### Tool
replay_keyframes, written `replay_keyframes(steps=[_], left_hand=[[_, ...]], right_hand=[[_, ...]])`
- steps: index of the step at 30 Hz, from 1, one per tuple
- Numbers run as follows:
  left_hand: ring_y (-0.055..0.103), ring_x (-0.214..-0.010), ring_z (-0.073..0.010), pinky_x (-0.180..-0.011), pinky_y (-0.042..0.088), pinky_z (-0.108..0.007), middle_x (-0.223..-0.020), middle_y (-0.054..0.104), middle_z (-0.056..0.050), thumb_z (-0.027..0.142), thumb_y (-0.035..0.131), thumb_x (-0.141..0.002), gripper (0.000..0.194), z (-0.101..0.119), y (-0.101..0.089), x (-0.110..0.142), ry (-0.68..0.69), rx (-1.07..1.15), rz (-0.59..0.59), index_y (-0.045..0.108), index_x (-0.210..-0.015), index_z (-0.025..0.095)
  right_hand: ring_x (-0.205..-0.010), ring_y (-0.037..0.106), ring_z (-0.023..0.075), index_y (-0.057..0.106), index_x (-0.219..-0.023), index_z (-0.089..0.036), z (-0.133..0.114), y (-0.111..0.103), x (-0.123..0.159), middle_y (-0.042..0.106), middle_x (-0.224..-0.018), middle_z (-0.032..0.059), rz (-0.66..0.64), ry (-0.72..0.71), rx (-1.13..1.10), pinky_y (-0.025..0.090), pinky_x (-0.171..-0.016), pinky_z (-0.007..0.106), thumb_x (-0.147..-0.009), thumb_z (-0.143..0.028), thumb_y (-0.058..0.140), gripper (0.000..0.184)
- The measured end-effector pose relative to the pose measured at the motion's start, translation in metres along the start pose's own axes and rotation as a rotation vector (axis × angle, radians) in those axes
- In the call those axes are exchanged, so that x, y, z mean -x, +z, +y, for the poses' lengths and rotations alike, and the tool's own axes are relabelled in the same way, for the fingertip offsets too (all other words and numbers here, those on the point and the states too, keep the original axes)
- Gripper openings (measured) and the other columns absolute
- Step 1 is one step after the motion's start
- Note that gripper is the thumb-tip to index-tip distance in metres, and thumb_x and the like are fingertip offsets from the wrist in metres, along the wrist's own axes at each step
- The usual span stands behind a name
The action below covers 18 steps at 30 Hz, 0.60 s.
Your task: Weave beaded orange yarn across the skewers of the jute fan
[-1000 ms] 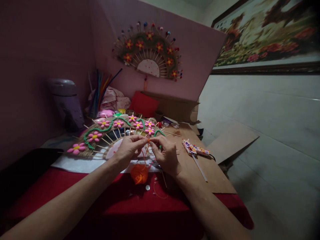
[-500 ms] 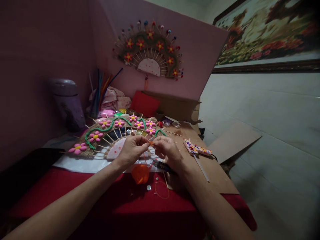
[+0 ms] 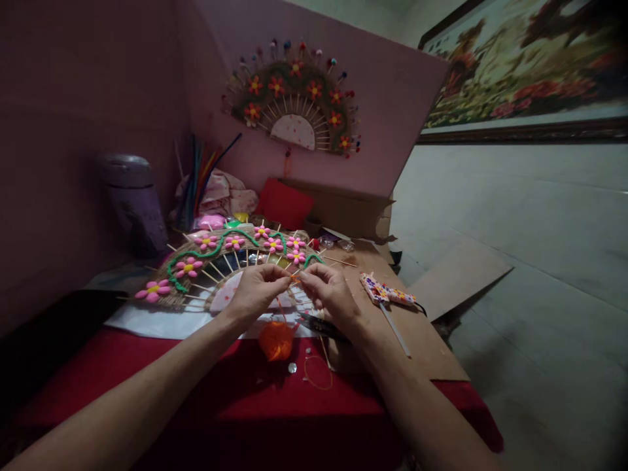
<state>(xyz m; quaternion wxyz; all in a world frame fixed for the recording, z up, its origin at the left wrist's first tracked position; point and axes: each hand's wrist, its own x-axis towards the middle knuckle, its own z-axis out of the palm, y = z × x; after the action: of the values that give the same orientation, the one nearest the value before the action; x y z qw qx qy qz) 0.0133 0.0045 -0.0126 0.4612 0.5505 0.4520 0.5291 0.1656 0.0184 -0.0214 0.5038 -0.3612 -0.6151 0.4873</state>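
Fingertips nearly meeting, my left hand (image 3: 260, 288) and my right hand (image 3: 330, 291) each pinch a thin orange cord (image 3: 279, 304) between thumb and forefinger. The cord runs down to an orange tuft or bundle (image 3: 276, 340) hanging below, over the red cloth. Dark-handled scissors (image 3: 321, 325) lie under my right hand. Just beyond my hands is a fan of sticks and woven twine (image 3: 169, 261), with pink clay flowers (image 3: 188, 267) and a wavy green strip on it. My left hand covers part of the fan's dotted pink base (image 3: 226, 293).
A flower-patterned glue gun (image 3: 387, 293) lies on cardboard (image 3: 422, 347) to the right. At the left stands a purple flask (image 3: 135, 209), beside coloured pipe cleaners (image 3: 196, 183). A finished-looking fan (image 3: 294, 104) hangs on a pink board behind. Small beads and a thin ring lie on the red cloth (image 3: 206, 386).
My two hands have drawn slightly apart, with a little more orange cord showing between the fingertips. The orange bundle has turned a little. Everything else stays where it was.
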Motion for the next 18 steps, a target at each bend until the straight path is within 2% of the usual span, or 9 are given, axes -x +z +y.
replay_keyframes(steps=[3, 5, 9, 11, 14, 16, 18], left_hand=[[0.032, -0.041, -0.0040, -0.038, 0.021, -0.017, -0.050, 0.049, 0.006, 0.025, 0.070, -0.062, 0.014, 0.000, 0.000, 0.000, -0.027, 0.018, 0.009, 0.062, -0.061, 0.014], [0.032, -0.041, -0.0038, -0.038, 0.021, -0.017, -0.049, 0.049, 0.006, 0.025, 0.070, -0.061, 0.015, 0.001, -0.001, 0.000, -0.049, 0.030, 0.007, 0.061, -0.061, 0.014], [0.031, -0.040, -0.0033, -0.038, 0.020, -0.017, -0.048, 0.048, 0.007, 0.027, 0.071, -0.061, 0.016, 0.003, -0.001, 0.001, -0.085, 0.051, 0.005, 0.061, -0.062, 0.014], [0.029, -0.039, -0.0030, -0.038, 0.019, -0.017, -0.046, 0.046, 0.008, 0.027, 0.071, -0.061, 0.017, 0.004, -0.001, 0.002, -0.094, 0.059, -0.010, 0.061, -0.062, 0.014], [0.029, -0.038, -0.0033, -0.038, 0.019, -0.017, -0.045, 0.045, 0.008, 0.028, 0.071, -0.061, 0.017, 0.005, -0.001, 0.003, -0.096, 0.058, -0.023, 0.061, -0.063, 0.014], [0.029, -0.039, -0.0034, -0.038, 0.019, -0.017, -0.045, 0.044, 0.008, 0.028, 0.072, -0.062, 0.018, 0.005, -0.001, 0.003, -0.095, 0.061, -0.021, 0.061, -0.064, 0.014], [0.029, -0.039, -0.0032, -0.037, 0.018, -0.017, -0.045, 0.043, 0.008, 0.030, 0.072, -0.062, 0.020, 0.004, -0.002, 0.002, -0.092, 0.067, -0.020, 0.061, -0.064, 0.014]], right_hand=[[-0.040, 0.032, 0.0056, 0.051, -0.066, -0.018, -0.003, -0.005, -0.002, 0.046, -0.052, -0.0055, -0.089, 0.169, -0.197, 0.019, -0.034, 0.017, -0.072, -0.040, 0.064, 0.026], [-0.039, 0.034, 0.0057, 0.050, -0.064, -0.018, -0.003, -0.009, -0.003, 0.047, -0.052, -0.0047, -0.051, 0.190, -0.215, 0.018, -0.033, 0.018, -0.073, -0.045, 0.062, 0.031], [-0.039, 0.035, 0.0061, 0.052, -0.066, -0.019, -0.001, -0.013, -0.006, 0.044, -0.053, -0.0060, 0.288, -0.001, -0.060, 0.026, -0.036, 0.018, -0.074, -0.049, 0.062, 0.033], [-0.049, 0.045, 0.0088, 0.058, -0.072, -0.019, -0.002, -0.013, -0.006, 0.052, -0.063, -0.0025, 0.340, -0.160, 0.071, 0.036, -0.043, 0.021, -0.079, -0.047, 0.060, 0.029], [-0.077, 0.058, 0.0156, 0.067, -0.085, -0.020, -0.003, -0.011, -0.003, 0.063, -0.088, 0.0047, 0.173, -0.349, 0.301, 0.045, -0.064, 0.026, -0.085, -0.042, 0.056, 0.024], [-0.086, 0.059, 0.0179, 0.068, -0.091, -0.020, -0.001, -0.009, -0.002, 0.065, -0.093, 0.0056, 0.043, -0.354, 0.384, 0.046, -0.072, 0.029, -0.083, -0.039, 0.060, 0.022], [-0.080, 0.058, 0.0173, 0.068, -0.085, -0.019, 0.003, -0.008, -0.003, 0.065, -0.083, 0.0040, -0.016, -0.291, 0.404, 0.046, -0.072, 0.030, -0.081, -0.037, 0.063, 0.019]])
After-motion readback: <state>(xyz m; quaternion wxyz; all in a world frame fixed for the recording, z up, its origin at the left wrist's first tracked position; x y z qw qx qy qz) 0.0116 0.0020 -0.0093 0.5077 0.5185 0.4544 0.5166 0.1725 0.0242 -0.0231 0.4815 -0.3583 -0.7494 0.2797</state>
